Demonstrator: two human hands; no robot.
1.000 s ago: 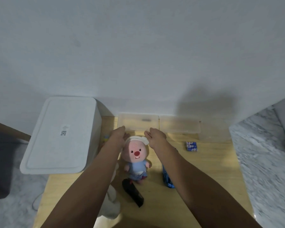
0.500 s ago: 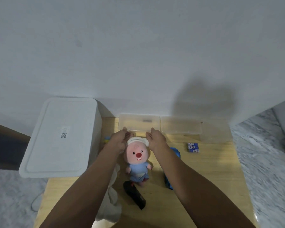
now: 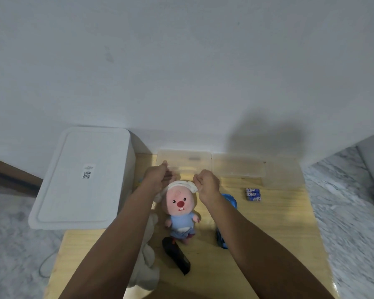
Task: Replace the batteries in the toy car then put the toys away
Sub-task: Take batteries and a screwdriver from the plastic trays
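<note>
Up close in the head view, one pink plush toy (image 3: pixel 180 207) stands on the wooden table (image 3: pixel 268 231), its white cap between both hands. Curled right hand (image 3: pixel 206 185) fingers pinch the cap's edge; left hand (image 3: pixel 157 178) fingers lie straight against its other side. Three blue batteries (image 3: pixel 253 194) lie well right; one blue toy car (image 3: pixel 224 221) shows behind the right forearm.

Soft fuzzy plush (image 3: pixel 180 205), pale matt wood tabletop (image 3: pixel 279 234), smooth white plastic bin (image 3: pixel 82 178), clear plastic boxes (image 3: pixel 238 167), marble-look floor (image 3: pixel 354 223).
</note>
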